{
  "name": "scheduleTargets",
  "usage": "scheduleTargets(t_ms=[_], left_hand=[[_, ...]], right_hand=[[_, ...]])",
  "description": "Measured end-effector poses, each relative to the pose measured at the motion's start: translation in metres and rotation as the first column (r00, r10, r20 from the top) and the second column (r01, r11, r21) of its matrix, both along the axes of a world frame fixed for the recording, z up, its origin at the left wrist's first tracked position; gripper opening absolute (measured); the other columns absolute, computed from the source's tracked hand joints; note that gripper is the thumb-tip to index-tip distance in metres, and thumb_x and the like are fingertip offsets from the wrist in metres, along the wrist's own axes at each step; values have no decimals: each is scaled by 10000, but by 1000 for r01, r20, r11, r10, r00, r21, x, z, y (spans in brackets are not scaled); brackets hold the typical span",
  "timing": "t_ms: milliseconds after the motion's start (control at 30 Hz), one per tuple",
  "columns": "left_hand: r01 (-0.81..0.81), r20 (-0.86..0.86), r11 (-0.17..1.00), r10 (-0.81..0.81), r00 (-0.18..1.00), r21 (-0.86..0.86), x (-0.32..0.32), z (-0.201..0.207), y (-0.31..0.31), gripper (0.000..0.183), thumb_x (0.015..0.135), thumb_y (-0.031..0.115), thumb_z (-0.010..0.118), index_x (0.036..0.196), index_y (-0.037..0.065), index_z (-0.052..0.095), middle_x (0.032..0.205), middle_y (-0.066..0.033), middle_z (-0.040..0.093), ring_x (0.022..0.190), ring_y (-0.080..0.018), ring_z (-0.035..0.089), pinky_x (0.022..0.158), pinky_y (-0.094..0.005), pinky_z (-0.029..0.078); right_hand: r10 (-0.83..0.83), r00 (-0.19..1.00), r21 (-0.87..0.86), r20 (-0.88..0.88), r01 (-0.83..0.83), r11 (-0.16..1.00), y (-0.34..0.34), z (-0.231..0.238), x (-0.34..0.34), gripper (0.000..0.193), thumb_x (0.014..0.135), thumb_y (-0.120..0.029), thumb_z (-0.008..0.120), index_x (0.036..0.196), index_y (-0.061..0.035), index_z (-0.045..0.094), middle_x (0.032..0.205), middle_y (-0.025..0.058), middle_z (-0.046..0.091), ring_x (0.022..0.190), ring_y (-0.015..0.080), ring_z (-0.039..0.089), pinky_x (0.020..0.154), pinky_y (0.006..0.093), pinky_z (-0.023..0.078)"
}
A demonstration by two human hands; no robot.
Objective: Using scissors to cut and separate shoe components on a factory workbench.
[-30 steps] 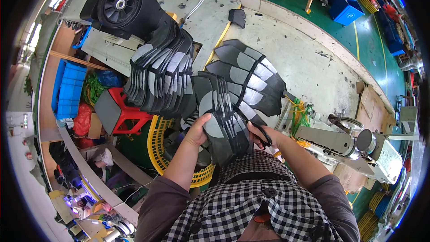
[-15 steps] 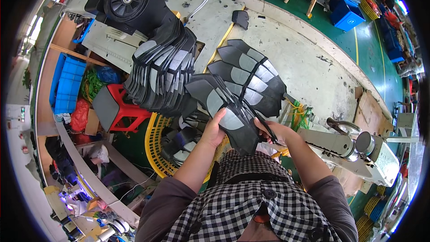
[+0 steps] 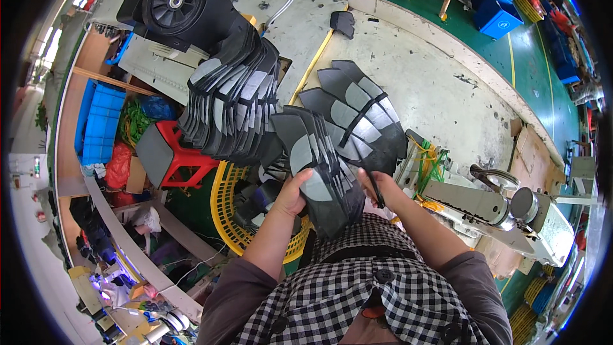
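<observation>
My left hand (image 3: 294, 193) is closed round the left edge of a fanned stack of black and grey cut fabric pieces (image 3: 322, 182), held in front of my apron. At the stack's right side my right hand (image 3: 387, 189) is closed on a slim black object (image 3: 378, 193); whether it is a tool or a strip I cannot tell. Just beyond lies another fan of such pieces (image 3: 364, 112) on the table, with a dark band across it. To the left, a thick row of similar pieces (image 3: 233, 99) hangs over the table edge.
A sewing machine (image 3: 469, 201) stands at right, with green and yellow threads (image 3: 428, 169) beside it. A black machine head with a wheel (image 3: 175, 1) is at the upper left. Below left are a yellow basket (image 3: 220, 207) holding pieces and a red-grey stool (image 3: 167, 156).
The held stack has turned more upright and spread, showing more layers, and has come slightly nearer my body. My left hand moved down and left; my right hand shifted slightly left.
</observation>
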State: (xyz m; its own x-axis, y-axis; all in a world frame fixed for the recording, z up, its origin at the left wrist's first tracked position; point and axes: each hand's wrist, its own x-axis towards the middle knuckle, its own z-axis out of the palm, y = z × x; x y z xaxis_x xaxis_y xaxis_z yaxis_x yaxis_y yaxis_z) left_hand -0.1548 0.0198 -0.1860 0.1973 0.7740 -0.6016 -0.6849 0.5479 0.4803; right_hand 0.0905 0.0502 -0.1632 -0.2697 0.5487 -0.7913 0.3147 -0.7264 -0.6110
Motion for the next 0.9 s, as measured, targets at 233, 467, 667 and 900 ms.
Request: scheduleTargets(t_ms=[233, 467, 667, 900], left_hand=[[-64, 73, 996, 60, 996, 54, 37, 15, 28, 436, 846, 343, 596, 1137, 22, 549, 1124, -89, 592, 1035, -208, 545, 942, -360, 399], [-188, -8, 977, 190, 982, 99, 59, -2, 42, 564, 792, 266, 669, 1250, 26, 443, 1173, -79, 548, 1050, -213, 533, 933, -345, 406], [83, -42, 994, -80, 996, 76, 11, 2, 41, 517, 844, 421, 546, 1164, 15, 543, 1130, -120, 603, 1021, -240, 577, 926, -377, 427], [140, -79, 990, -141, 987, -20, -15, 6, 34, 529, 809, 410, 604, 1169, 28, 544, 1098, -112, 613, 1002, -235, 587, 891, -387, 455]], right_hand=[[2, 985, -75, 175, 12, 997, 12, 14, 17, 689, 776, -670, 523, 812, 18, 514, 545, 47, 446, 390, 151, 474, 353, 275, 383], [172, 978, -131, 119, -156, 979, 5, 22, 22, 801, 784, -738, 396, 884, 46, 531, 572, 48, 456, 448, 132, 486, 416, 258, 412], [111, 991, -151, -81, -122, 981, -21, 25, 23, 812, 757, -762, 404, 909, 28, 518, 571, 19, 425, 467, 118, 453, 437, 258, 404], [272, 941, -74, -203, -291, 954, -9, -5, 11, 752, 815, -745, 278, 814, -24, 493, 542, 27, 408, 474, 152, 446, 477, 282, 391]])
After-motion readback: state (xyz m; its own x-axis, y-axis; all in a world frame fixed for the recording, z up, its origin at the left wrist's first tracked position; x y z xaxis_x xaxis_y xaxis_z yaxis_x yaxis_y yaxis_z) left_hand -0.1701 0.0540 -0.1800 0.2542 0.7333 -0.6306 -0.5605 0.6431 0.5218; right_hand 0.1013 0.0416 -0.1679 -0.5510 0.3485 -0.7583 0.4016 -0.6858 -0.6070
